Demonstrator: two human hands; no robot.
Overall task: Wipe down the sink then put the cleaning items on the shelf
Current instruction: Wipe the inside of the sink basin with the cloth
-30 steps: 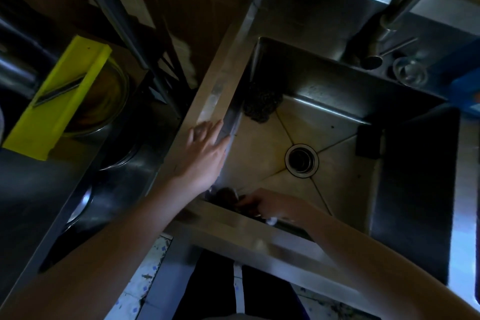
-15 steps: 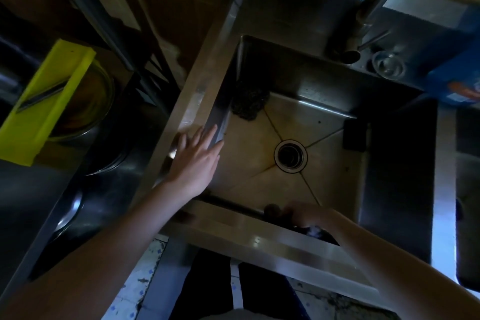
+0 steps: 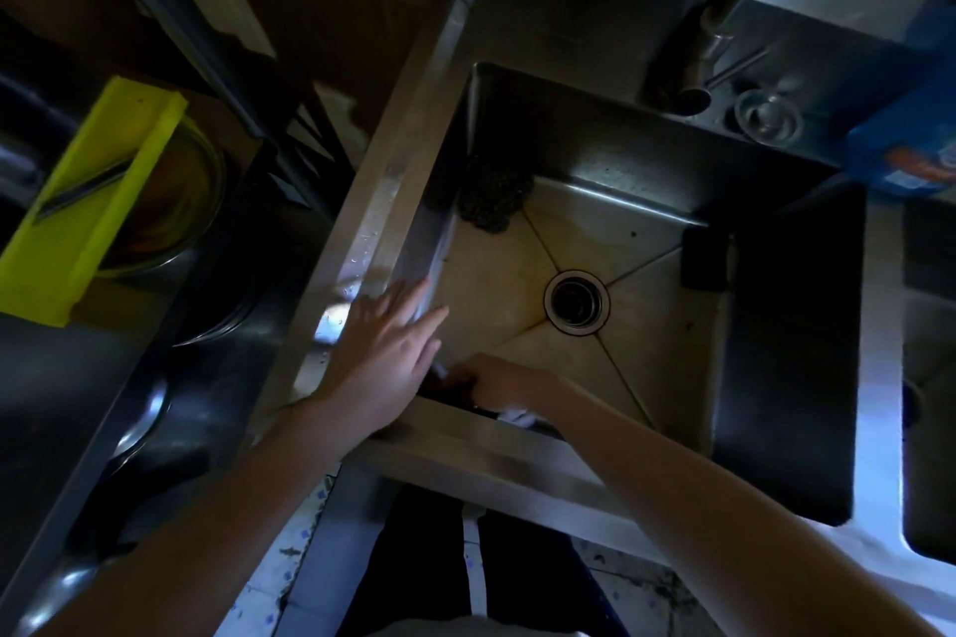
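Sensibly, the left hand (image 3: 385,352) is bracing flat, fingers straight, on the rim of the sink (image 3: 383,222) while the right hand (image 3: 499,383) is clutching a cloth (image 3: 519,416) in its near-left corner, where firm overlapping strokes toward the drain (image 3: 576,303) should suit.

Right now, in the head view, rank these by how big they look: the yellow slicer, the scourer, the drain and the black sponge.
Largest: the yellow slicer, by far.
Next: the scourer and the drain, too alike to rank.
Smallest: the black sponge, partly in shadow.
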